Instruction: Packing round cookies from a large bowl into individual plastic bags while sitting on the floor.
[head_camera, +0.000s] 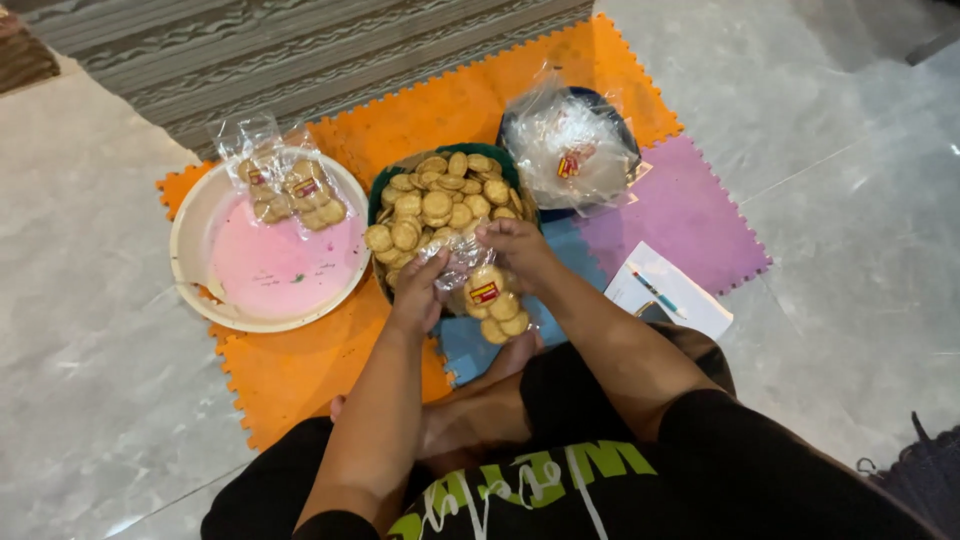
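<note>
Over the blue mat tile, left hand (418, 293) and right hand (515, 245) both grip a clear packet of biscuits (490, 300), at 6 o'clock from the full biscuit bowl (440, 205).

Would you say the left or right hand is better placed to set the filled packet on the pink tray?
Probably the left hand: it grips the packet and is nearer the pink tray.

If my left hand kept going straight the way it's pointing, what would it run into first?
Your left hand, gripping the clear plastic biscuit bag, points up-frame toward the dark green bowl heaped with round biscuits. It would probably meet that bowl's near rim first, though depth is hard to judge.
</note>
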